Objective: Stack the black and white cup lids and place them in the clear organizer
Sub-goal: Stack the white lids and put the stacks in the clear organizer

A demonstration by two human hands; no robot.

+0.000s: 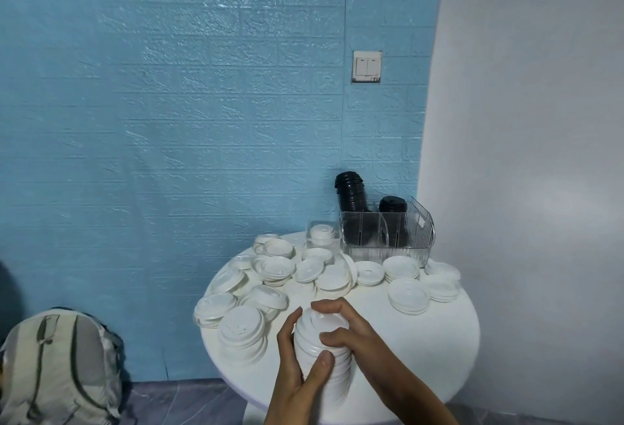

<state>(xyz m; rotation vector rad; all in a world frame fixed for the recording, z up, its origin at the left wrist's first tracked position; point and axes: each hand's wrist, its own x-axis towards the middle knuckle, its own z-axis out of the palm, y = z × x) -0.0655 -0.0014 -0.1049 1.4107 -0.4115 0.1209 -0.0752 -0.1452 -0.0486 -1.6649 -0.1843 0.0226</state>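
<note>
Gripped with both hands: left hand [297, 360] curled round the near side of a tall stack of white lids [320, 347], thumb across its front; right hand [341, 326] wrapped over the top and right side. Stood at the round table's [422, 357] near edge. Loose white lids [314, 269] scattered across the far half. At the far right edge, the clear organizer [388, 232], holding 2 stacks of black lids [351, 195].
</note>
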